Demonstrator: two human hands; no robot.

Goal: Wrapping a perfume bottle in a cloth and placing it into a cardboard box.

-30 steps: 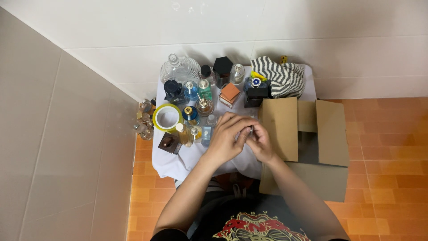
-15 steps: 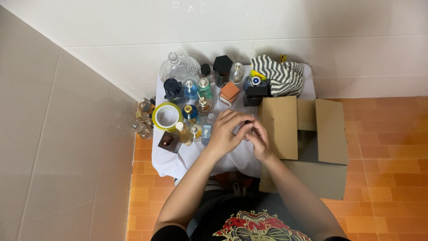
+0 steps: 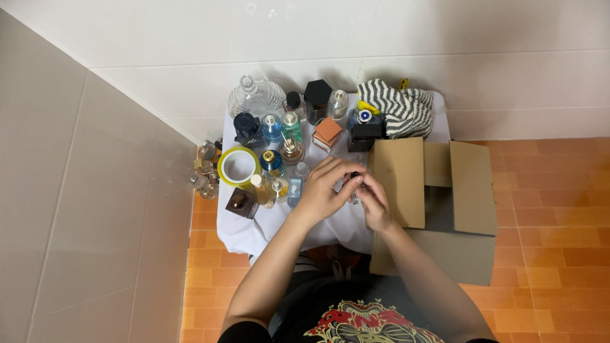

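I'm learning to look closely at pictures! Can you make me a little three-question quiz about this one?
1. True or false: both hands meet over the white cloth.
2. What stands right of the hands? A) cardboard box B) bucket C) chair
3. What colour is the rim of the tape roll?

Key: 1 true. 2 A. 3 yellow.
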